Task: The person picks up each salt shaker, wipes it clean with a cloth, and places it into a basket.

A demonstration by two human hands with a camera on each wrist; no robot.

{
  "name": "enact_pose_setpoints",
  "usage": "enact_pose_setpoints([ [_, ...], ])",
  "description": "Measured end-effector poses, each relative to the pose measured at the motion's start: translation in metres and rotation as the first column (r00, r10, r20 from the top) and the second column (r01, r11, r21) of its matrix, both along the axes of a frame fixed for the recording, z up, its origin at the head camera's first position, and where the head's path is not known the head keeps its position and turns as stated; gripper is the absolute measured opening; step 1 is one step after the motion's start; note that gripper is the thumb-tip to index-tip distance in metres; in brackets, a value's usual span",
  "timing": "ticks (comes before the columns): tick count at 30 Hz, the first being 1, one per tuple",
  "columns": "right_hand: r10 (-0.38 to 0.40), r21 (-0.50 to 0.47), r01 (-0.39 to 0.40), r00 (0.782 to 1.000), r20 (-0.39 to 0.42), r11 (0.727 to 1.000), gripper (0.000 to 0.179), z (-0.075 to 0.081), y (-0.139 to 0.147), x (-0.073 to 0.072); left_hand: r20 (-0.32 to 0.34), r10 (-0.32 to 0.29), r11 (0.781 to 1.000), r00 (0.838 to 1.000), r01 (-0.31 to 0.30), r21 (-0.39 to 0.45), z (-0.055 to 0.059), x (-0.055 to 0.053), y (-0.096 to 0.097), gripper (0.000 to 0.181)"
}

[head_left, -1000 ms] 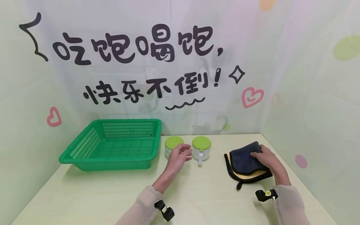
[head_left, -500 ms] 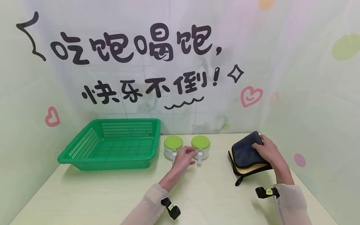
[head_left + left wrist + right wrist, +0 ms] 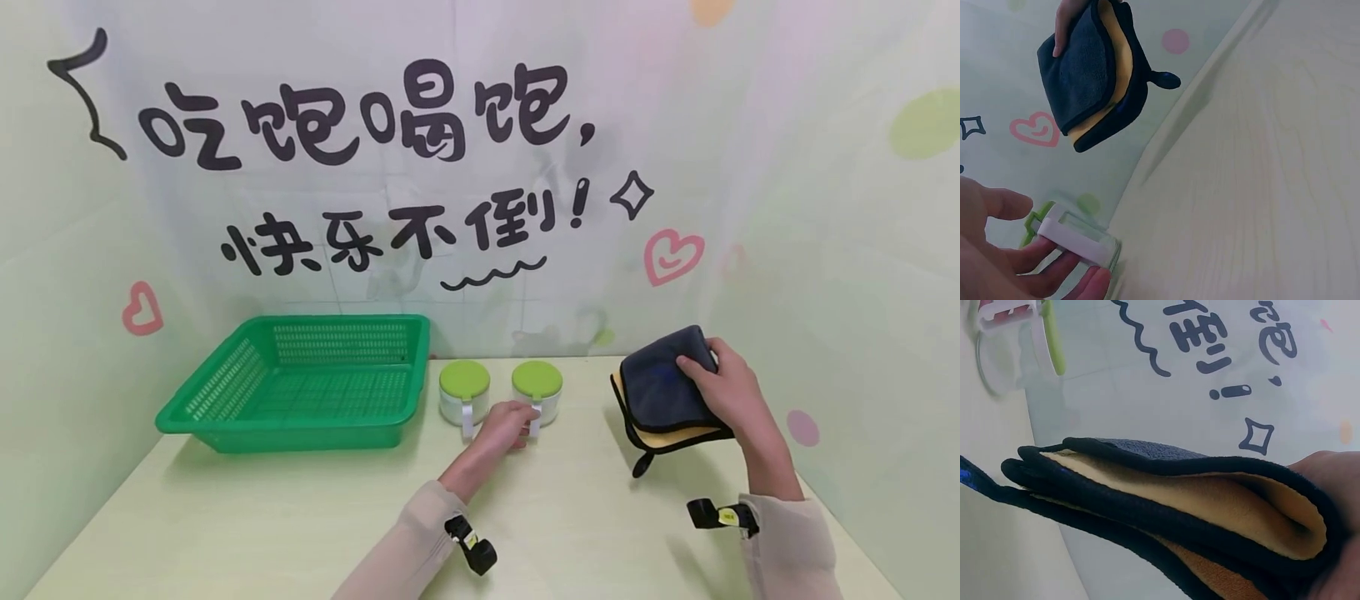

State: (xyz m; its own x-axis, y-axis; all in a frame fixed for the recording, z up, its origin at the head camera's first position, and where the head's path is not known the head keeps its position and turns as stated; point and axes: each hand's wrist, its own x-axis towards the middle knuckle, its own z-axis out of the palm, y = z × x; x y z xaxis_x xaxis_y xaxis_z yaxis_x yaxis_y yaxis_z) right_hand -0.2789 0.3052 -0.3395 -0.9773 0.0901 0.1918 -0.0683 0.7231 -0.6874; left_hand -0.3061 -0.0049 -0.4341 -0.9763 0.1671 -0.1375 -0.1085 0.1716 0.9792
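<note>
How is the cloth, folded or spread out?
Folded: in the right hand, the cloth bends back on itself, its yellow side showing between dark-edged layers.

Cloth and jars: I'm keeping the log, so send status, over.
Right hand gripping folded cloth, held clear of table. Left hand at right jar handle, thumb apart. No obstruction seen.

The left hand (image 3: 504, 427) hides part of one green-lidded jar (image 3: 540, 387) in the head view.

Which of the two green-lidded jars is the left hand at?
The jar farther from the green basket: the left hand is right at its white handle. The other jar, beside the basket, has no hand on it.
</note>
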Motion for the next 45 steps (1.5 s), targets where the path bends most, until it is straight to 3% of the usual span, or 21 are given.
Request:
enact_pose_setpoints([
  [11, -0.017, 0.017, 0.018, 0.998, -0.053, 1.000, 0.059, 0.006, -0.005, 0.004, -0.010, -0.094, 0.994, 0.995, 0.095, 0.061, -0.010, -0.004, 0.003, 0.032],
  [27, -0.005, 0.045, 0.012, 0.989, -0.145, 0.999, 0.056, 0.007, -0.010, 0.003, 0.006, -0.023, 0.993, 1.000, 0.022, 0.112, -0.012, -0.007, -0.003, 0.030],
  [34, 0.022, 0.080, -0.005, 0.976, -0.216, 0.997, 0.046, 0.008, -0.014, 0.005, 0.007, 0.039, 0.992, 0.999, -0.040, 0.118, -0.010, -0.010, -0.002, 0.032],
  [39, 0.075, 0.114, -0.047, 0.964, -0.254, 0.992, 0.041, 0.009, -0.016, 0.005, 0.007, 0.070, 0.990, 0.998, -0.070, 0.121, -0.006, -0.009, -0.005, 0.030],
  [45, 0.114, 0.131, -0.079, 0.951, -0.287, 0.988, 0.043, 0.011, -0.023, 0.008, -0.025, 0.046, 0.986, 0.999, -0.041, 0.163, 0.006, -0.005, -0.009, 0.027],
])
